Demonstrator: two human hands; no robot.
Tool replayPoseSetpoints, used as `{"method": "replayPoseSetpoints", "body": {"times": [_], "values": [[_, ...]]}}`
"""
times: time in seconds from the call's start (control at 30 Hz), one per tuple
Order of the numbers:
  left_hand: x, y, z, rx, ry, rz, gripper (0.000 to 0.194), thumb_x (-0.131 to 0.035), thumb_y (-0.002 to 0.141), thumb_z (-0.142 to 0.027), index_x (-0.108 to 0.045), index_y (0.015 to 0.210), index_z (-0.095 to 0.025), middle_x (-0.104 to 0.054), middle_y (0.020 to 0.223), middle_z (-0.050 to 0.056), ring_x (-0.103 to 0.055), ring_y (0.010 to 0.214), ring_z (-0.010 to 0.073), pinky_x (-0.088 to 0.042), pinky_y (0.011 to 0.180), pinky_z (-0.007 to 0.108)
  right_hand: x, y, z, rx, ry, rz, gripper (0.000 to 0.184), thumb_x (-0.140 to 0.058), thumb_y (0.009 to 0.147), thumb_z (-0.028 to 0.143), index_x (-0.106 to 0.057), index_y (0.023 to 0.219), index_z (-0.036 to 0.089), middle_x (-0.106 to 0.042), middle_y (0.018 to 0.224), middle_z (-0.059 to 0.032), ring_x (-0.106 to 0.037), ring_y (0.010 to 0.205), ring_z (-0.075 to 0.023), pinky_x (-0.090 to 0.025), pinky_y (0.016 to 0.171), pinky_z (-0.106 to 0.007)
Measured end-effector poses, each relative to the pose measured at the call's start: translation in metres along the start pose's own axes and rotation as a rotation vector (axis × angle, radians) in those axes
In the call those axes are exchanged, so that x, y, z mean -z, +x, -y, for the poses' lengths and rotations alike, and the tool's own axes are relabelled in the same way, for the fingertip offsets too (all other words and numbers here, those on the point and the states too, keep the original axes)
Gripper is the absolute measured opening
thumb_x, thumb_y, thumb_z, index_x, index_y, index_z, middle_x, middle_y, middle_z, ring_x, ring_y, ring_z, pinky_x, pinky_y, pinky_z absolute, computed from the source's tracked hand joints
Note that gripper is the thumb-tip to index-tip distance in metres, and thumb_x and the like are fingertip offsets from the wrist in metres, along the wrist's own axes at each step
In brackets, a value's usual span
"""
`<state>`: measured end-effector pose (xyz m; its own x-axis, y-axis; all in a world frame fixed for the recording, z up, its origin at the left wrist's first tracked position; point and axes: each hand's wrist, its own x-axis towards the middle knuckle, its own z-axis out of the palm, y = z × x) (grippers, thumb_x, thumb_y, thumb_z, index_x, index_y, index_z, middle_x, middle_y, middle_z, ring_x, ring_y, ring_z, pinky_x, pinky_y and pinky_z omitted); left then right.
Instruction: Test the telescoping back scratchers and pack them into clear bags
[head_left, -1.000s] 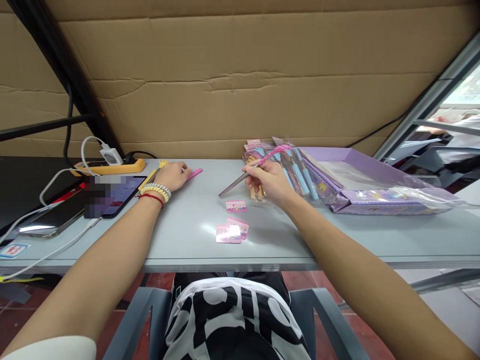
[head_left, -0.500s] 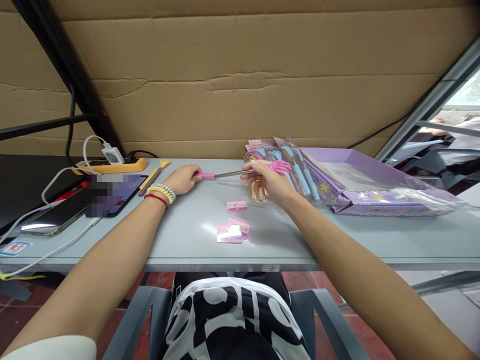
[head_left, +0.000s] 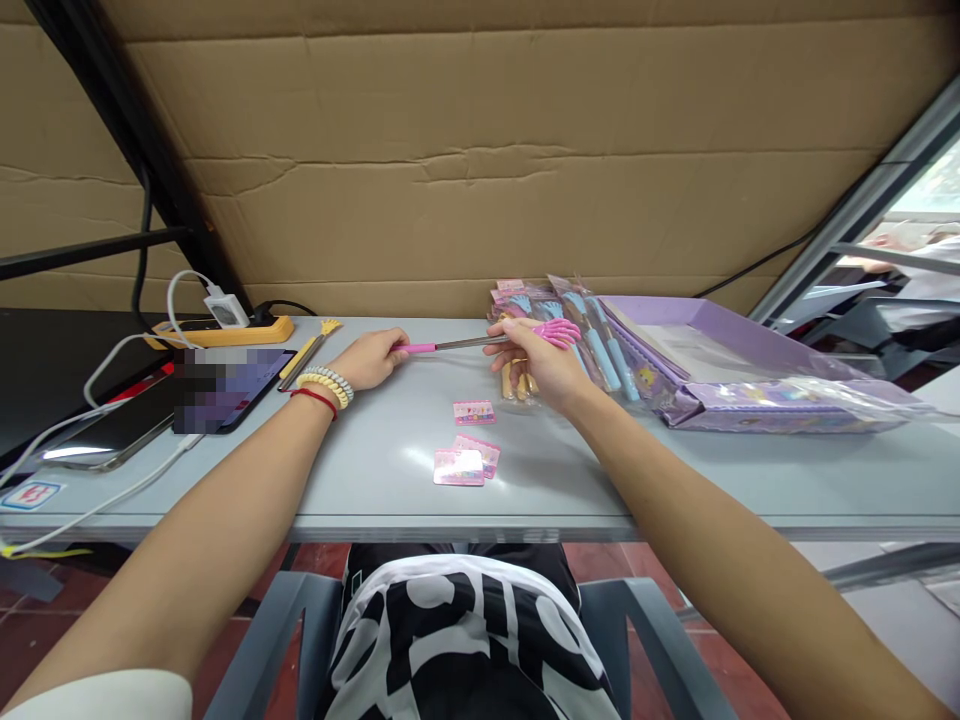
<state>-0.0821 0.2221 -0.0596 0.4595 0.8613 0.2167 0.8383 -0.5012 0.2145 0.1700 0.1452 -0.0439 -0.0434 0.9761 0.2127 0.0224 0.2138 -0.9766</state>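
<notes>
Pink scratcher (head_left: 469, 343) spanning both hands above the grey desk (head_left: 375, 450)
Its slim metal shaft looks light and stiff, perhaps slippery, the clawed head (head_left: 556, 333) softer; best held by the pink handle (head_left: 421, 348), where the left hand (head_left: 367, 360) grips, while the right hand (head_left: 546, 366) pinches near the head, beyond the pink cards (head_left: 458, 467)

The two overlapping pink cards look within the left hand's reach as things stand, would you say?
Probably yes: nothing stands between the left hand and the cards, though that hand grips a pink handle.
</notes>
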Motion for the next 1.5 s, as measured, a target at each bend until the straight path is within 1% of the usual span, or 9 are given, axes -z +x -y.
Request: {"method": "replayPoseSetpoints", "body": {"times": [0.3, 0.43, 0.5, 0.57, 0.67, 0.77, 0.97, 1.3, 1.5], "values": [[0.001, -0.002, -0.001, -0.011, -0.078, 0.002, 0.032, -0.038, 0.087, -0.035, -0.059, 0.106, -0.020, -0.064, 0.088, 0.005, -0.056, 0.078, 0.0189, -0.041, 0.069, 0.028, 0.001, 0.002, 0.000, -0.009, 0.080, 0.012, 0.035, -0.062, 0.075, 0.048, -0.061, 0.089, 0.017, -0.066, 0.078, -0.0060, -0.061, 0.057, -0.0132, -0.039, 0.037, -0.021], [0.001, -0.004, -0.003, -0.012, -0.178, -0.007, 0.036, -0.037, 0.089, -0.041, -0.059, 0.108, -0.020, -0.063, 0.086, 0.003, -0.053, 0.073, 0.0165, -0.039, 0.065, 0.026, 0.002, 0.001, 0.003, -0.023, 0.121, 0.002, 0.032, -0.061, 0.073, 0.045, -0.060, 0.088, 0.017, -0.065, 0.077, -0.0052, -0.060, 0.055, -0.0126, -0.038, 0.038, -0.021], [0.002, -0.005, -0.005, -0.020, -0.198, -0.007, 0.038, -0.038, 0.089, -0.048, -0.061, 0.102, -0.021, -0.061, 0.082, 0.001, -0.052, 0.071, 0.0162, -0.038, 0.064, 0.026, 0.002, 0.000, 0.006, -0.031, 0.142, 0.003, 0.030, -0.059, 0.073, 0.043, -0.060, 0.088, 0.017, -0.065, 0.076, -0.0052, -0.059, 0.055, -0.0128, -0.037, 0.038, -0.022], [0.003, -0.006, -0.007, -0.026, -0.190, -0.007, 0.041, -0.037, 0.088, -0.054, -0.060, 0.091, -0.021, -0.058, 0.074, 0.000, -0.049, 0.067, 0.0159, -0.037, 0.062, 0.027, 0.003, -0.001, 0.008, -0.038, 0.157, 0.010, 0.028, -0.056, 0.074, 0.040, -0.060, 0.088, 0.017, -0.065, 0.075, -0.0053, -0.059, 0.054, -0.0133, -0.037, 0.038, -0.022], [0.003, -0.007, -0.010, -0.030, -0.160, -0.017, 0.045, -0.033, 0.088, -0.060, -0.050, 0.073, -0.021, -0.050, 0.064, -0.001, -0.045, 0.060, 0.0152, -0.034, 0.057, 0.027, 0.003, -0.001, 0.008, -0.047, 0.173, 0.021, 0.026, -0.054, 0.074, 0.037, -0.060, 0.088, 0.016, -0.065, 0.074, -0.0052, -0.058, 0.053, -0.0134, -0.036, 0.039, -0.023], [0.005, -0.007, -0.012, -0.035, -0.122, -0.033, 0.048, -0.032, 0.088, -0.062, -0.040, 0.064, -0.021, -0.046, 0.058, -0.001, -0.041, 0.056, 0.0147, -0.031, 0.054, 0.028, 0.004, -0.001, 0.008, -0.049, 0.194, 0.031, 0.026, -0.053, 0.074, 0.036, -0.060, 0.088, 0.016, -0.065, 0.074, -0.0053, -0.058, 0.053, -0.0138, -0.037, 0.039, -0.024], [0.010, -0.010, -0.017, -0.039, -0.056, -0.095, 0.053, -0.033, 0.086, -0.064, -0.031, 0.056, -0.021, -0.038, 0.050, -0.002, -0.034, 0.049, 0.0136, -0.025, 0.052, 0.030, 0.006, -0.001, 0.009, -0.035, 0.223, 0.033, 0.028, -0.055, 0.069, 0.038, -0.060, 0.086, 0.016, -0.065, 0.072, -0.0049, -0.057, 0.052, -0.0139, -0.036, 0.040, -0.024], [0.014, -0.013, -0.026, -0.072, -0.012, -0.097, 0.055, -0.034, 0.085, -0.066, -0.036, 0.053, -0.020, -0.043, 0.048, 0.000, -0.037, 0.049, 0.0139, -0.024, 0.052, 0.031, 0.010, 0.000, 0.005, 0.053, 0.176, 0.043, 0.026, -0.051, 0.067, 0.036, -0.060, 0.082, 0.017, -0.064, 0.067, -0.0054, -0.056, 0.052, -0.0154, -0.035, 0.042, -0.026], [0.016, -0.015, -0.032, -0.103, -0.032, -0.096, 0.055, -0.034, 0.086, -0.065, -0.032, 0.053, -0.020, -0.039, 0.048, -0.001, -0.033, 0.048, 0.0132, -0.023, 0.052, 0.031, 0.010, -0.002, 0.004, 0.125, 0.168, 0.081, 0.027, -0.050, 0.067, 0.038, -0.061, 0.081, 0.017, -0.063, 0.065, -0.0057, -0.057, 0.052, -0.0167, -0.036, 0.042, -0.027]]}}
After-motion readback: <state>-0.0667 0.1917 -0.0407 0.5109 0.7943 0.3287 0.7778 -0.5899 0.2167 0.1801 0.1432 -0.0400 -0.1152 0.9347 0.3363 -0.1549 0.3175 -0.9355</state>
